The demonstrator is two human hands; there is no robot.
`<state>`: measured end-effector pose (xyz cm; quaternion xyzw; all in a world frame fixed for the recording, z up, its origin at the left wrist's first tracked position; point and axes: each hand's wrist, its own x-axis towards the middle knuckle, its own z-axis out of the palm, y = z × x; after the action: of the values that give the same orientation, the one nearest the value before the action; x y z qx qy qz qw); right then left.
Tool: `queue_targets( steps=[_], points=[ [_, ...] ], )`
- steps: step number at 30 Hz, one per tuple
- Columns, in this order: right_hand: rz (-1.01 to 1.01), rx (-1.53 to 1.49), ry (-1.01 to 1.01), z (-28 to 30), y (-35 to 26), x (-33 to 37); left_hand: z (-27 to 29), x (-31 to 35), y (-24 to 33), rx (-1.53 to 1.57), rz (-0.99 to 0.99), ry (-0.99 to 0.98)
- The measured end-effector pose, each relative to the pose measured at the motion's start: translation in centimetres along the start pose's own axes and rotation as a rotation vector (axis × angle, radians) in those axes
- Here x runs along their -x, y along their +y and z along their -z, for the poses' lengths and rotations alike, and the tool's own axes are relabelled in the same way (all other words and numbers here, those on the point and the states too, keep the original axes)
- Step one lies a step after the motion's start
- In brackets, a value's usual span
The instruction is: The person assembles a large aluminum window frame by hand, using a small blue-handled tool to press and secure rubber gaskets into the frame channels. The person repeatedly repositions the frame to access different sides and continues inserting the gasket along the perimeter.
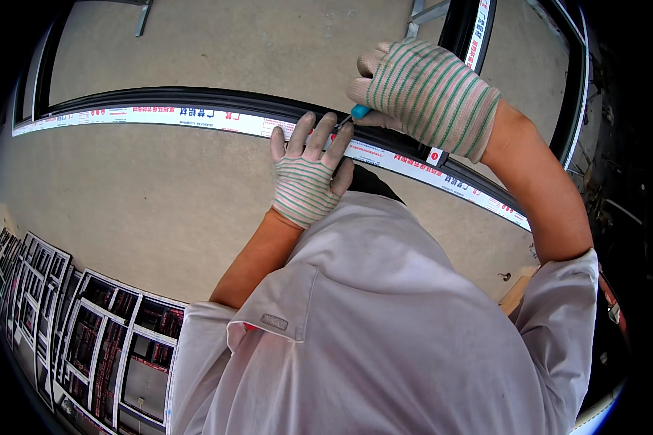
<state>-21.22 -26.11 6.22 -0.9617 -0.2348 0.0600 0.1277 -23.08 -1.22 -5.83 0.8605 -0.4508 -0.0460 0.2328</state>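
Note:
Across the view runs a long black metal frame bar (196, 98), its near face covered with white printed protective film. My left hand (308, 170), in a white glove with green stripes, lies over the bar with fingers stretched out and slightly apart. Just right of its fingertips, my right hand (428, 94), in a matching glove, is closed around a screwdriver (360, 111) with a teal handle. Its thin dark shaft slants down toward the bar beside my left fingers. The tip and whatever it touches are hidden or too small to tell.
A second frame bar (475, 43) meets the long one at the upper right. Several window frames (101, 348) stand at the lower left. Grey floor (159, 188) shows around the bars. A metal leg (144, 18) shows at the top.

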Motion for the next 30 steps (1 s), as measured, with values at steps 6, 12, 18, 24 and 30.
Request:
queue_targets(
  steps=[6, 12, 18, 24, 30],
  points=[
    [0.135, 0.171, -0.118, 2.5, -0.4, -1.3, 0.0, -0.4, 0.3, 0.003, -0.031, 0.046],
    [0.144, -0.054, -0.154, 1.2, 0.5, -3.1, -0.6, 0.3, -0.2, -0.010, 0.004, 0.055],
    [0.024, 0.104, -0.481, 1.9, -0.4, -3.0, -0.5, 0.1, -0.1, 0.008, -0.043, 0.073],
    [-0.122, -0.003, -0.644, 3.2, -1.6, -3.7, -0.8, 0.3, -0.5, 0.012, -0.050, 0.061],
    [-0.031, 0.073, -0.499, 3.9, -1.7, -3.5, -0.4, -0.2, -0.1, 0.000, -0.032, 0.027]
  ],
)
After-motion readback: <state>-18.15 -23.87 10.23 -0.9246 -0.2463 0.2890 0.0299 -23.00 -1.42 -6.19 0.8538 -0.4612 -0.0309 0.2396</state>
